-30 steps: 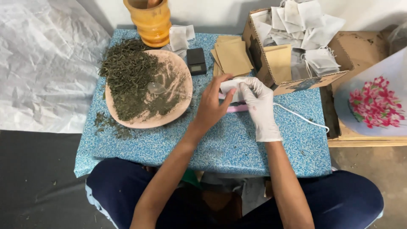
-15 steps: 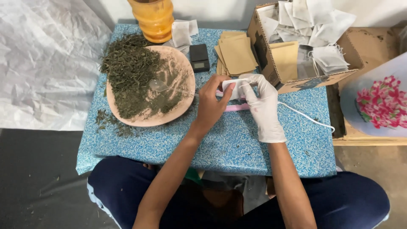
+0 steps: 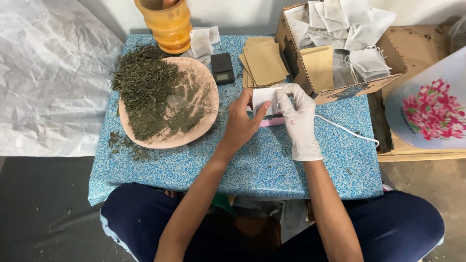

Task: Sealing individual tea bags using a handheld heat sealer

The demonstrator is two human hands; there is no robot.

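Two hands work at one low table covered in blue speckled cloth (image 3: 233,165): a bare left hand (image 3: 240,123) and a white-gloved right hand (image 3: 298,116), which share a single small white filter bag (image 3: 263,98). On the table stand one round pink plate (image 3: 196,133) heaped with dried green leaves and holding one clear plastic spoon (image 3: 177,101), one orange wooden jar (image 3: 168,24), one small black pocket scale (image 3: 223,68) and one stack of brown paper pouches (image 3: 264,63). One open cardboard box (image 3: 349,90) holds many white filter bags, too jumbled to count.

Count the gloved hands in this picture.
1. Only the right hand wears a white glove; it pinches a small white paper bag over a pink bar-shaped tool. The bare left hand holds the same bag.
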